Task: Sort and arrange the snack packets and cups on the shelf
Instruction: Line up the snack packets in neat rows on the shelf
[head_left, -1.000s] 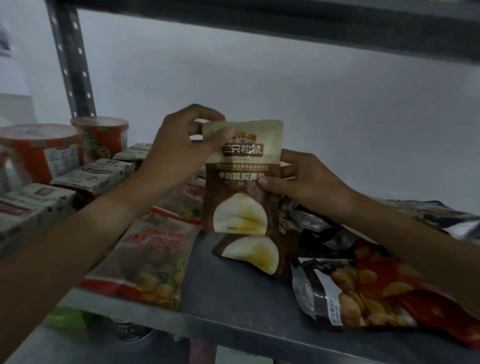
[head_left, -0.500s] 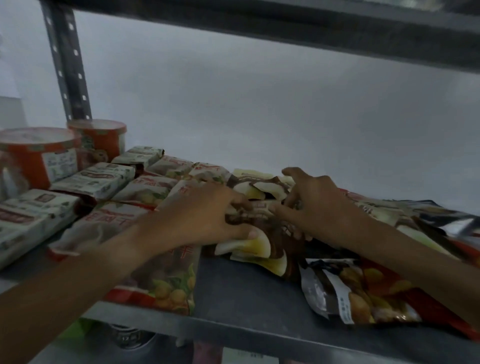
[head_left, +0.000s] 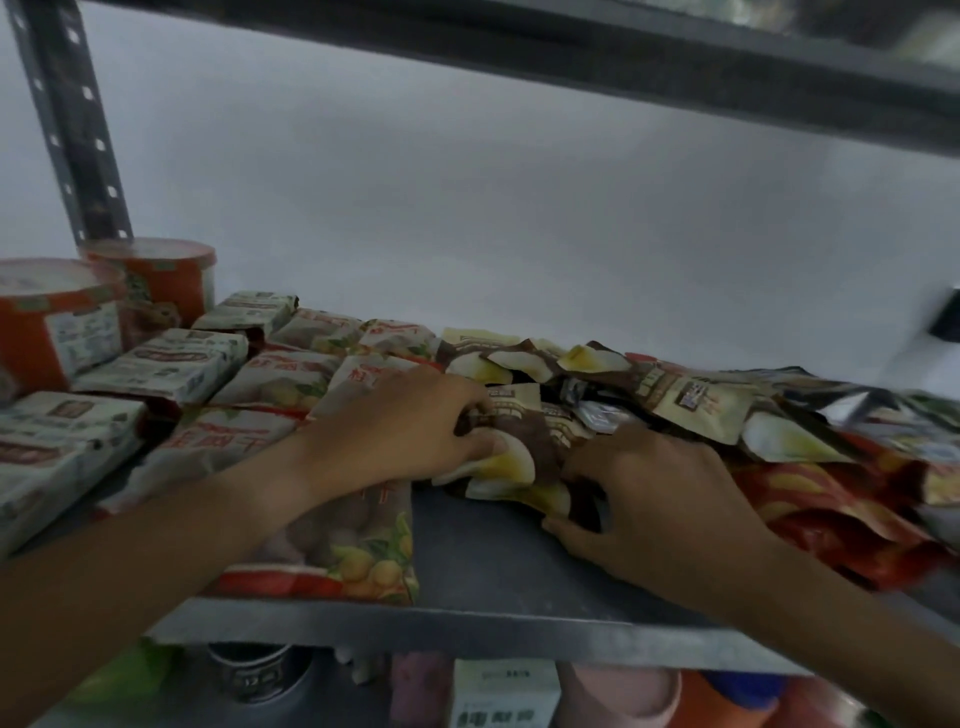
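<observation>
left fingers: curled over, thumb under, pinching brown-cream packet
right fingers: curled onto same packet's lower edge
left hand: over red-trimmed fruit packets
right hand: beside red packets
packet: flat on shelf, mid-pile
cups: far left, upright

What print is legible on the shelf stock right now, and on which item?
"干": red, on the front fruit packet; the characters before it are hidden.
Brown packets: labels blurred, unreadable.
White packs: unreadable.
Orange cups: too small.
Lower-shelf box: blurred.
</observation>
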